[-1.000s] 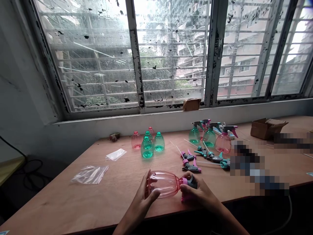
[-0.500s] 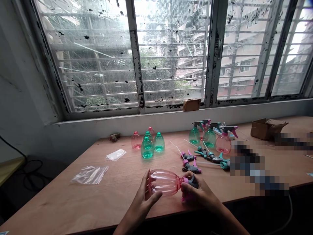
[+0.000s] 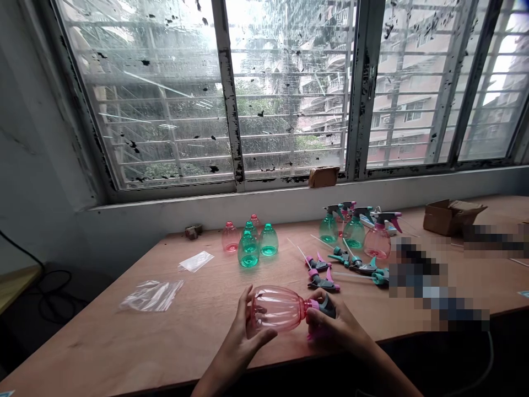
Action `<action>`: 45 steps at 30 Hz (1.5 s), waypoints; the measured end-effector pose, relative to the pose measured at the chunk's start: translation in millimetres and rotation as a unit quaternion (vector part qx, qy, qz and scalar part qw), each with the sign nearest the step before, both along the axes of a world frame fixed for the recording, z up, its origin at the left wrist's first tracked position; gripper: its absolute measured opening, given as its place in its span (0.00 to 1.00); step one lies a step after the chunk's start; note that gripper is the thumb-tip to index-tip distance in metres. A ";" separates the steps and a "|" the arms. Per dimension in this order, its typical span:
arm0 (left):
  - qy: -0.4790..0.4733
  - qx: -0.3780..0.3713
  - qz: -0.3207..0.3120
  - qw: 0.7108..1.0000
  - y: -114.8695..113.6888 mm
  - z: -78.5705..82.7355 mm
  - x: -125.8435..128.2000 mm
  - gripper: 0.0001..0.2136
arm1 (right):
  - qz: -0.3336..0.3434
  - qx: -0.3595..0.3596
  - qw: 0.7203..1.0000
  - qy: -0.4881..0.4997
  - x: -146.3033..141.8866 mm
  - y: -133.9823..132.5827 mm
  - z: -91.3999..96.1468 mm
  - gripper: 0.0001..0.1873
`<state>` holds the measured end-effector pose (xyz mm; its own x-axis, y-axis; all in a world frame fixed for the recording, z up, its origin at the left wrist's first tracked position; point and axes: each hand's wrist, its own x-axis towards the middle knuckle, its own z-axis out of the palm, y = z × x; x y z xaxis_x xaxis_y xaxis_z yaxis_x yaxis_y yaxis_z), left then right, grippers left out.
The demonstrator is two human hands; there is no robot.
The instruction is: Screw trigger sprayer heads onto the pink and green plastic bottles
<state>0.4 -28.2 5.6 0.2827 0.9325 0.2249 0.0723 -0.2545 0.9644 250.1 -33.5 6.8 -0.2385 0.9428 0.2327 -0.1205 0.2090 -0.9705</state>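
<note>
A clear pink spray bottle (image 3: 278, 307) lies sideways in the air above the table's front edge, its base to the left. My left hand (image 3: 250, 331) is wrapped round the base end, thumb along the lower side and fingers behind. At the neck, my right hand (image 3: 330, 317) grips the pink collar of the grey and pink spray head (image 3: 326, 306), which sits on the bottle's mouth. Just beyond the hands, loose spray heads with pink triggers (image 3: 322, 280) and teal triggers (image 3: 363, 267) lie on the wood, their thin tubes pointing away or left.
Several bottles without heads, green (image 3: 248, 251) and pink (image 3: 230, 237), stand at the back. Bottles with heads (image 3: 377, 242) stand further right, near an open cardboard box (image 3: 450, 218). Plastic bags (image 3: 152, 296) lie on the wooden table (image 3: 103, 347) at left. A blurred patch covers the right side.
The fingers of my left hand have shifted slightly round the bottle's base. The bottle and my right hand stay almost where they were.
</note>
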 end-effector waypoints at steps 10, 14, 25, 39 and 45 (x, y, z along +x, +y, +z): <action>0.023 0.001 -0.058 0.998 1.1 -1.0 -3.8 0.52 | 0.005 0.008 1.000 -0.015 1.6 3.5 -5.0 0.19; 0.012 -0.027 -0.039 0.999 -0.2 -0.6 -5.4 0.47 | 0.010 0.009 1.000 -0.011 1.2 3.9 -4.8 0.18; 0.001 0.003 -0.031 1.000 0.7 -1.6 -4.7 0.49 | 0.001 -0.004 1.000 -0.004 0.2 1.5 -3.8 0.21; 0.004 -0.005 -0.022 1.000 -1.6 -2.2 -4.5 0.44 | 0.012 0.000 1.000 0.010 1.1 8.3 -11.6 0.18; 0.010 0.009 -0.018 1.000 1.0 -3.3 -5.1 0.42 | 0.005 -0.002 1.000 0.013 0.1 2.7 -5.9 0.17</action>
<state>-4.7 -27.3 2.3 0.3210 0.9171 0.2363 0.0814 -0.2753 0.9579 250.3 -30.8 0.9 -0.2424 0.9413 0.2350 -0.1478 0.2036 -0.9678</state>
